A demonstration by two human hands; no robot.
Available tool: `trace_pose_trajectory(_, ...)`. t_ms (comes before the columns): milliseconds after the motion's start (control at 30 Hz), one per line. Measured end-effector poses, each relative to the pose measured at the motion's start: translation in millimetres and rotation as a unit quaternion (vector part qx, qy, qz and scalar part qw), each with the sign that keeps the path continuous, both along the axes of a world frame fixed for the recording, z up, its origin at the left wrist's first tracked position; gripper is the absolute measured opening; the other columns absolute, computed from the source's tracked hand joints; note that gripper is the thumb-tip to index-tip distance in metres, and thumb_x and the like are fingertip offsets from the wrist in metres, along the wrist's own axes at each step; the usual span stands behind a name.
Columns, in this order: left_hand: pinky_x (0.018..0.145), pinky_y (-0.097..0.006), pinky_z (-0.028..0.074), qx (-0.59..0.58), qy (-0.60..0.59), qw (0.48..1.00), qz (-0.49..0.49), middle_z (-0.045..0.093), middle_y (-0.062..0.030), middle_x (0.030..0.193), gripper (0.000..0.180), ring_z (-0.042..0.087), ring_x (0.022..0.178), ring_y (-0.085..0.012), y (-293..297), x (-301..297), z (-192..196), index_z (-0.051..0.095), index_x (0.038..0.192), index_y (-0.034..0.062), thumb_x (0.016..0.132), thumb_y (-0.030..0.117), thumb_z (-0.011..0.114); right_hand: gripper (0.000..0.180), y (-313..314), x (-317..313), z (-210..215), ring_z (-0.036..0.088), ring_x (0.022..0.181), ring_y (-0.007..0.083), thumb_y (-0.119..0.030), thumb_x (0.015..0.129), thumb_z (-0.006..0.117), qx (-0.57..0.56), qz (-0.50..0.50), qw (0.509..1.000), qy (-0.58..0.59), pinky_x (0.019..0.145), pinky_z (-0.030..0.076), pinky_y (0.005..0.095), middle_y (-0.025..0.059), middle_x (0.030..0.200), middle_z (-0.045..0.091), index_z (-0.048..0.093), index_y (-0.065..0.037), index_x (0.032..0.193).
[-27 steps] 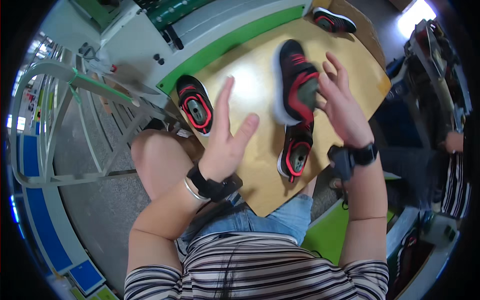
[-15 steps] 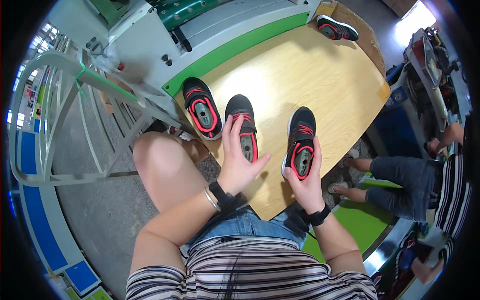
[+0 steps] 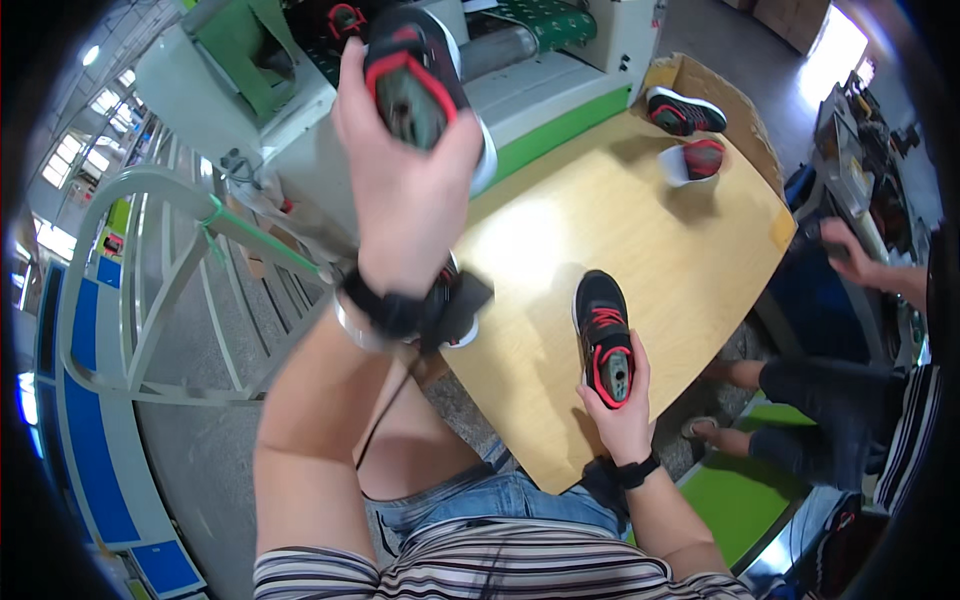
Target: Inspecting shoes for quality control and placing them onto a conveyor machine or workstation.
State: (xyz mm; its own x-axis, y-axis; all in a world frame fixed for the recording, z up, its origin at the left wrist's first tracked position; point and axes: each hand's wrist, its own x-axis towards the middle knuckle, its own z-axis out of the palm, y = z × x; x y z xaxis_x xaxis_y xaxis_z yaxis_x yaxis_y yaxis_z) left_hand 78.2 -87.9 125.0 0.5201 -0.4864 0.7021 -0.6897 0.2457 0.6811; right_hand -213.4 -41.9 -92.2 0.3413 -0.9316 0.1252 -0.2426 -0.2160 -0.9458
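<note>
My left hand (image 3: 410,190) is raised over the machine's front, its fingers wrapped round a black sneaker (image 3: 440,55) with red lining and a grey-green insert inside. My right hand (image 3: 622,425) grips the heel of a matching sneaker (image 3: 602,300) with red laces, which lies toe away on the wooden table (image 3: 540,400). Behind my left wrist another dark shoe (image 3: 466,333) is mostly hidden at the table's left edge. At the far right of the table sit a sneaker on its side (image 3: 685,110) and a blurred red-and-white shoe (image 3: 700,160).
A white machine with a green perforated belt (image 3: 545,25) stands beyond the table, holding another red-trimmed shoe (image 3: 340,22). A metal rack (image 3: 150,185) is at left. Cardboard (image 3: 740,110) edges the far right. A co-worker's hand (image 3: 850,250) reaches in at right.
My left hand has picked up the middle sneaker and raised it up and forward toward the machine. My right hand still holds its sneaker. A blurred second shoe has appeared at the table's far right.
</note>
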Motion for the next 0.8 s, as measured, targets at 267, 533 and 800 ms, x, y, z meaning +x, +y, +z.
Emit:
trace_pose_trajectory(267, 0.117, -0.046, 0.035, 0.176, 0.061, 0.961, 0.204, 0.03, -0.0353, 0.149, 0.11, 0.038, 0.137, -0.0487, -122.5, 133.2, 12.1, 0.019, 0.155, -0.0043, 0.072, 0.035, 0.079, 0.098, -7.4, -7.9, 14.0, 0.039, 0.143, 0.0344, -0.007, 0.076, 0.083, 0.043, 0.046, 0.997, 0.039, 0.117, 0.035, 0.0418, 0.022, 0.152, 0.037, 0.026, -0.002, 0.155)
trace_pose_trajectory(533, 0.122, -0.046, 0.022, 0.177, -0.118, 0.977, -0.018, 0.011, -0.0291, 0.162, 0.1, 0.019, 0.15, -0.0424, -7.8, 47.5, -40.9, 0.013, 0.16, -0.0007, 0.087, 0.025, 0.077, 0.076, -121.8, 17.5, 119.8, 0.062, 0.116, 0.0213, -0.005, 0.084, 0.078, 0.042, 0.036, 0.987, -0.148, 0.099, 0.051, 0.0358, 0.0147, 0.126, 0.059, 0.032, -0.009, 0.145)
trace_pose_trajectory(800, 0.124, -0.042, 0.015, 0.324, 0.074, 0.943, 0.003, 0.013, -0.0233, 0.165, 0.099, 0.017, 0.153, -0.0354, 94.3, 14.4, -150.1, 0.005, 0.162, -0.0001, 0.09, 0.016, 0.072, 0.043, -298.6, 237.3, 237.2, 0.07, 0.105, 0.0353, -0.011, 0.089, 0.071, -0.262, 0.078, 0.954, -0.122, 0.091, 0.054, 0.0422, 0.0252, 0.112, 0.068, 0.049, -0.001, 0.124)
